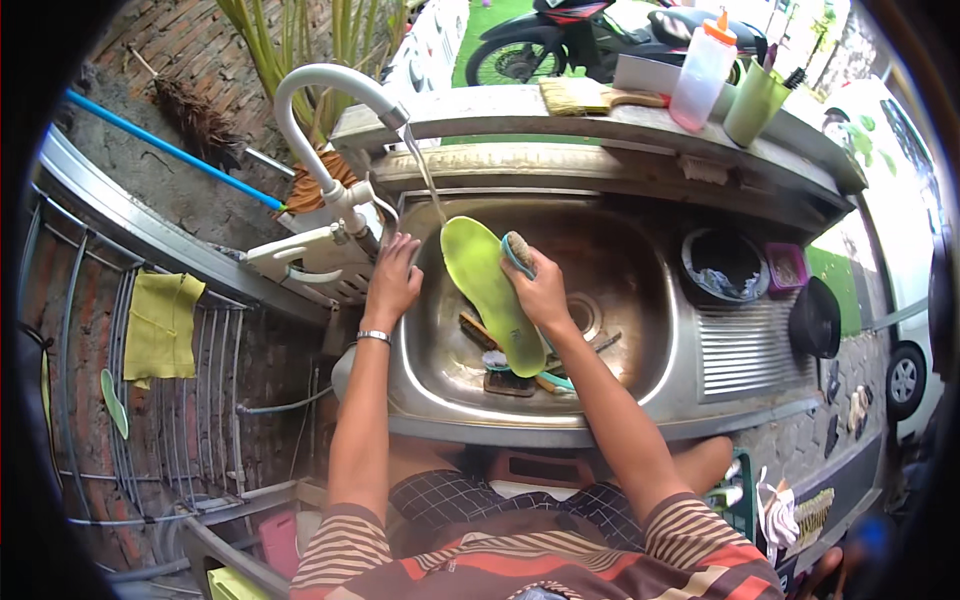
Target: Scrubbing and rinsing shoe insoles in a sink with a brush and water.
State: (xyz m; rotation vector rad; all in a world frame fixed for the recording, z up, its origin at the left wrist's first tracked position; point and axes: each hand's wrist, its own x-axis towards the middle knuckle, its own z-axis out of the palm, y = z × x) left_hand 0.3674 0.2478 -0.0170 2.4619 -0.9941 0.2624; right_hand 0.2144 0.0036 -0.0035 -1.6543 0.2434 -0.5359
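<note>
Green insole (pixel 487 290) being rinsed over a steel sink (pixel 640 400).
Right hand (pixel 540 290) fingers are gripping insole and brush (pixel 517 250); left hand (pixel 392 282) fingers are resting loosely open on the rim.

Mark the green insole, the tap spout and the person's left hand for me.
green insole (pixel 480 285): head view, on the middle of its flat face.
tap spout (pixel 300 85): head view, on the top of the white curved pipe.
left hand (pixel 392 282): head view, on the back of the hand.

Lime-green foam shoe insole (pixel 492 292) hides part of steel sink (pixel 640 250) bottom; small items underneath too blurred to ID.
</note>
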